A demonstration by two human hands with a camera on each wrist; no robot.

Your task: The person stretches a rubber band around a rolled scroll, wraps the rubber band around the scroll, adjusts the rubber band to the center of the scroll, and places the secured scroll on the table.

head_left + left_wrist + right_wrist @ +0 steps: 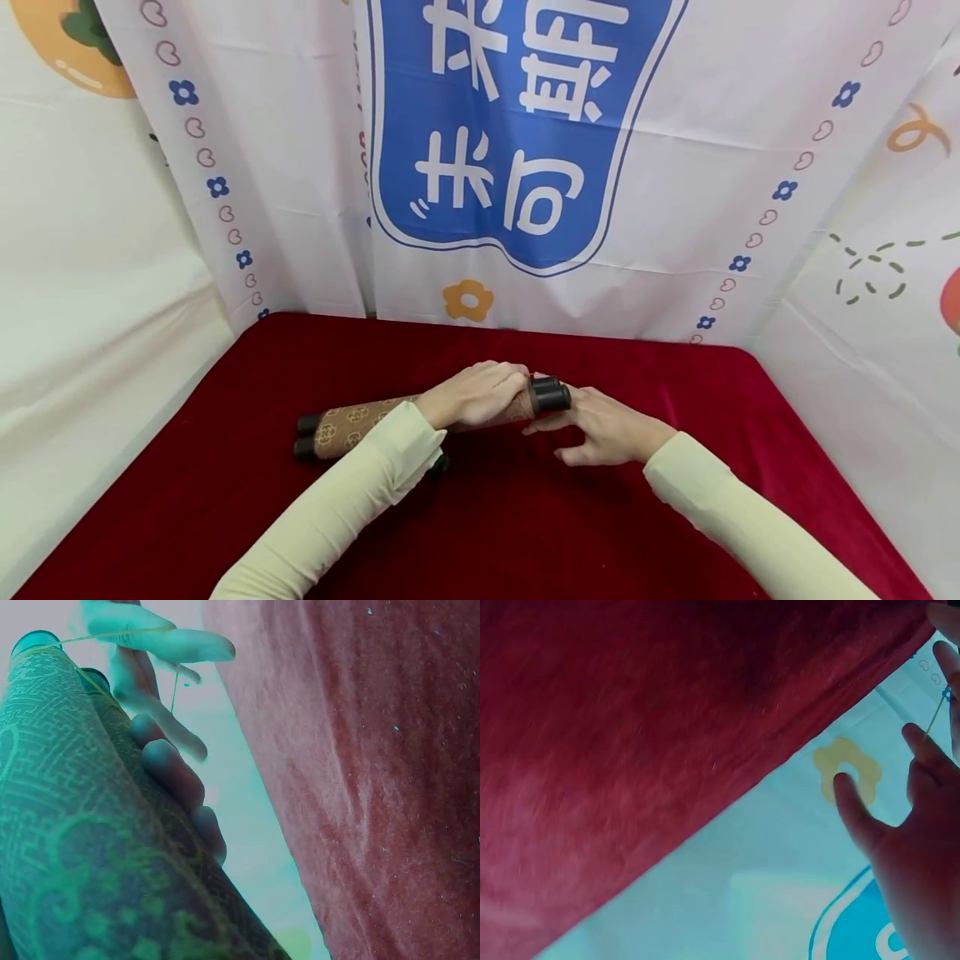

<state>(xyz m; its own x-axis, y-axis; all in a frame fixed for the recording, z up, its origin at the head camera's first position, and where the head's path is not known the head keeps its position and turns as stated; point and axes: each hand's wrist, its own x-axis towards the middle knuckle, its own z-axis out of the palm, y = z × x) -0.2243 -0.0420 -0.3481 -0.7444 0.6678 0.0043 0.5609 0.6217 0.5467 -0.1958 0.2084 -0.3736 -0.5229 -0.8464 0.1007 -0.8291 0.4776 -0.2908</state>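
A rolled scroll [352, 425] in brown cloth with a gold flower pattern has paired black end knobs [550, 393]. It slants up to the right in the head view. My left hand [480, 393] grips it near its right end, fingers wrapped round the far side. Beside those knobs is my right hand [607, 425], its thumb apart and its fingers loosely extended. A thin yellow cord [112, 634] loops round the scroll's end and stretches over the right hand's fingers [195, 646] in the left wrist view. The cord [934, 714] also shows at the right hand in the right wrist view.
Red velvet cloth [600, 533] covers the table. A white printed curtain [300, 167] with a blue sign hangs behind its back edge, and white sheets [97, 250] stand at both sides. A small black thing [438, 467] shows under the left wrist.
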